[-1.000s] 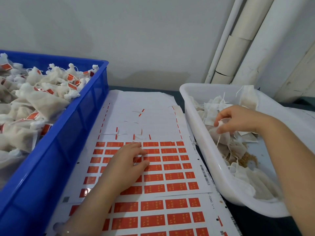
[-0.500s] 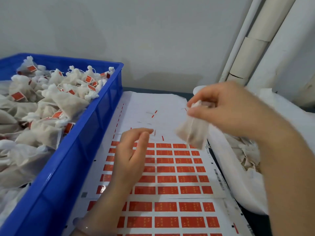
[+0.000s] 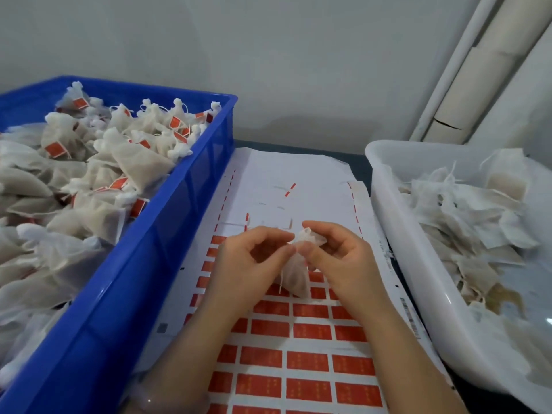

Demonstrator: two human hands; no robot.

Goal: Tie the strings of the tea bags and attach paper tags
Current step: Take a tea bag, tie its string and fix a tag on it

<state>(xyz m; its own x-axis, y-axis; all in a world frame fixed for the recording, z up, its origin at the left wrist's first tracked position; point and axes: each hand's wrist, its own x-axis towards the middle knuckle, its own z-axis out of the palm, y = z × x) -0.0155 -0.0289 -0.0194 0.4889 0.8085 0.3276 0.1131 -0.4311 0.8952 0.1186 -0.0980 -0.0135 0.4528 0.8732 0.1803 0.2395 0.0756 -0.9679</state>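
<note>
Tea bag (image 3: pixel 295 274) is held up between both hands, above the sheet of red paper tags (image 3: pixel 307 331) spread on the table. Its gathered top is pinched by the curled fingers and thumb of the right hand (image 3: pixel 340 259). The same neck is gripped from the other side by the thumb and forefinger of the left hand (image 3: pixel 248 261). The bag's body hangs below and between the two hands, and a loose string (image 3: pixel 280 282) dangles beside it. Tied, tagged bags (image 3: pixel 131 162) are piled in a blue crate (image 3: pixel 119 294) at left; untied bags (image 3: pixel 466 216) are heaped in a white tub (image 3: pixel 388 204) at right.
</note>
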